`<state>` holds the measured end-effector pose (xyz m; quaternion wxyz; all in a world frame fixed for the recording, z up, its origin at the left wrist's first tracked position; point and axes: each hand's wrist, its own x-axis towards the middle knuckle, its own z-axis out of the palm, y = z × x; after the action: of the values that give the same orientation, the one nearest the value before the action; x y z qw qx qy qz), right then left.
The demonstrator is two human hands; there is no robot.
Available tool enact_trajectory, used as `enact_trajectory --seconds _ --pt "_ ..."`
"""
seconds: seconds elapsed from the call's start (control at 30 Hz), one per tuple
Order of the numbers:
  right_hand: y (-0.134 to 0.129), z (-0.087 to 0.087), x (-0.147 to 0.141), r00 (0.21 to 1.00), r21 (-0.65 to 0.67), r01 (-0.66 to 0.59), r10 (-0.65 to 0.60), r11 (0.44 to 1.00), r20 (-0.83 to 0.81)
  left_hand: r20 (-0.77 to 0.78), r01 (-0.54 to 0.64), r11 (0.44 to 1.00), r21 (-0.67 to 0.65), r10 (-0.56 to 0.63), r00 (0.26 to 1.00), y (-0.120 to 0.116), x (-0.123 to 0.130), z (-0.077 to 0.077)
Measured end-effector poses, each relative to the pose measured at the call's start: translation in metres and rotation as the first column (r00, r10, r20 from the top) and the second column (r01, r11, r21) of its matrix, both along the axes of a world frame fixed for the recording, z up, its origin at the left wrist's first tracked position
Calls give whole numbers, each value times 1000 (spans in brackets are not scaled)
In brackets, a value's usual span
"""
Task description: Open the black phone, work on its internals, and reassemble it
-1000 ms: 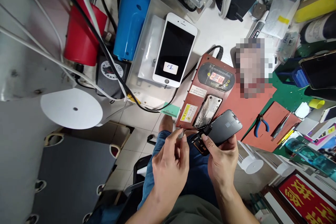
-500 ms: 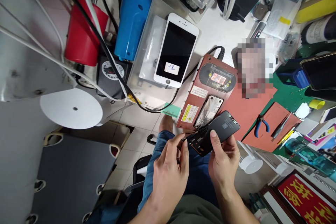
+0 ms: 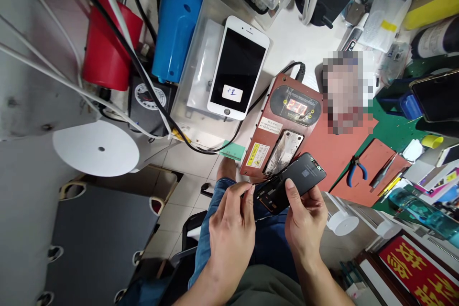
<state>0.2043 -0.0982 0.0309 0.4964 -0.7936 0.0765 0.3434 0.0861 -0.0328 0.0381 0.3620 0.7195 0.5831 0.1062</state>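
A black phone screen assembly point(image 3: 304, 184) lies with its inner side up, flex cables and connectors showing near its lower left end. My right hand point(image 3: 306, 215) is closed on it, thumb on the back and fingers beneath. At the screen's left end, my left hand point(image 3: 231, 224) pinches with thumb and forefinger at a thin dark strip point(image 3: 261, 183) that runs along the edge; fingers partly hide it. Just beyond the screen stands a reddish-brown heating station point(image 3: 256, 126) with a lit red display and a worn metal plate point(image 3: 285, 153).
A white phone point(image 3: 239, 67) with a label rests on a clear plastic box point(image 3: 190, 100). Black and white cables point(image 3: 132, 57) cross at the left. Blue-handled pliers point(image 3: 356, 170) and a dark pointed tool point(image 3: 383, 172) lie on a red mat point(image 3: 369, 189) at the right.
My left fingertips have shifted slightly up and away from the screen's left end, baring more of it. My right hand keeps its hold on the screen. The view has shifted a little.
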Motion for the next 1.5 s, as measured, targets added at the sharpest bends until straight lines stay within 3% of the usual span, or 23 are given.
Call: enact_trajectory --seconds 0.4,0.7,1.07,1.5 --pt "-3 -2 2 999 2 -34 34 999 21 19 143 990 8 -143 990 7 -4 -1" --pt "-1 1 3 999 -6 -47 47 999 17 -24 225 969 101 -223 974 9 -7 -7" --pt "-3 2 4 999 -12 -43 44 999 12 -61 226 948 223 -217 974 12 -4 -8" --pt "-3 1 6 998 -27 -62 62 998 9 -80 213 945 248 -200 977 15 0 -6"
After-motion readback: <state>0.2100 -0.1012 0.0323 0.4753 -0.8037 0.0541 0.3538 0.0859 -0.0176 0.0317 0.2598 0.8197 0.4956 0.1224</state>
